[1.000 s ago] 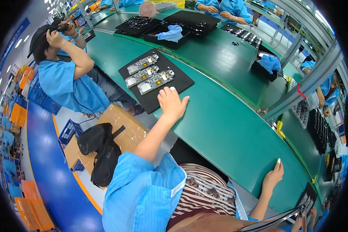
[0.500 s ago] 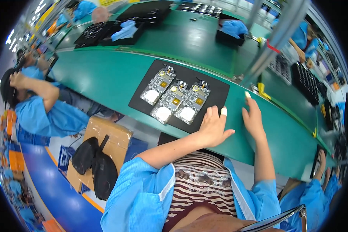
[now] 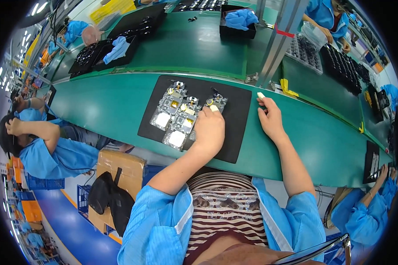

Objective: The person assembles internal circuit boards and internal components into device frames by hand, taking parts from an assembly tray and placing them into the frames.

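Note:
Three bare circuit boards lie side by side on a black mat (image 3: 236, 132), each with a white square area and a gold patch. The left circuit board (image 3: 169, 108) and the middle circuit board (image 3: 181, 123) show almost whole. Over the right-hand circuit board (image 3: 219, 104) my left hand (image 3: 209, 132) is closed, its curled fingers on the board and hiding most of it. Beyond the mat's right edge, my right hand (image 3: 271, 118) rests near the green table, loosely bent with thumb and forefinger apart and nothing in it. Both hands wear a pale finger cot.
A metal post (image 3: 274, 48) rises at the table's far edge, beside yellow tape (image 3: 288, 88). Across the far bench stand black boxes with blue cloths (image 3: 241, 20) and trays of small parts. A cardboard box (image 3: 119, 163) carrying a black bag (image 3: 112, 196) is at left. Co-workers sit on both sides.
My left hand has moved left from the mat's edge onto the right-hand board, and its fingers have curled. My right hand stays beside the mat. The whole view has shifted a little.

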Demonstrator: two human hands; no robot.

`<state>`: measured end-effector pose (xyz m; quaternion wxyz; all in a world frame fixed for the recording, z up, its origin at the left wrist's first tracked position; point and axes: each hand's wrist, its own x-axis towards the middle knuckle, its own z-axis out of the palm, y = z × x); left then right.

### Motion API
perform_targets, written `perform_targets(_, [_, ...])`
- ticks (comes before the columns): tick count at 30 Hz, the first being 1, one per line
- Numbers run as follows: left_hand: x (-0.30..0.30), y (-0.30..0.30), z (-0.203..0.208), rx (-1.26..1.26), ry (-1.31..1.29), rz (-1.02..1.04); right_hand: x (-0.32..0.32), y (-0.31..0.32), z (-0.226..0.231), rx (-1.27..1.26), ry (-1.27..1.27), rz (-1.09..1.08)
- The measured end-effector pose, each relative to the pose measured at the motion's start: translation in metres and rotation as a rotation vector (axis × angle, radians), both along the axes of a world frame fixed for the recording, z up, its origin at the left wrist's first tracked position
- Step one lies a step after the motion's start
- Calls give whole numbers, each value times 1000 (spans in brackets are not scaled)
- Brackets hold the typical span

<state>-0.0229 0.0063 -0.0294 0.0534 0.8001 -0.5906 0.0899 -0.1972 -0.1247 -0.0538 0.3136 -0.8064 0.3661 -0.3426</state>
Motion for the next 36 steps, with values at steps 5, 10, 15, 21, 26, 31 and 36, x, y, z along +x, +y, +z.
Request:
perform_targets(5, [23, 11, 41, -69, 319, -93, -3, 9, 17, 89, -121, 50])
perform_targets(10, [28, 24, 47, 4, 850, -258, -3, 15, 18, 279, -350, 235])
perform_targets(15, [17, 30, 26, -8, 1525, -231, -5, 24, 18, 1147, -438, 507])
perform_targets(21, [11, 26, 30, 95, 1676, -183, -6, 26, 34, 1366, -454, 568])
perform_targets(26, [12, 26, 26, 73, 1689, -169, -7, 23, 38, 1359, -484, 519])
perform_targets(31, [13, 26, 24, 72, 1660, -187, -7, 25, 38, 1380, -542, 570])
perform_targets(36, [16, 27, 21, 81, 1633, -195, -8, 25, 37, 1369, -533, 556])
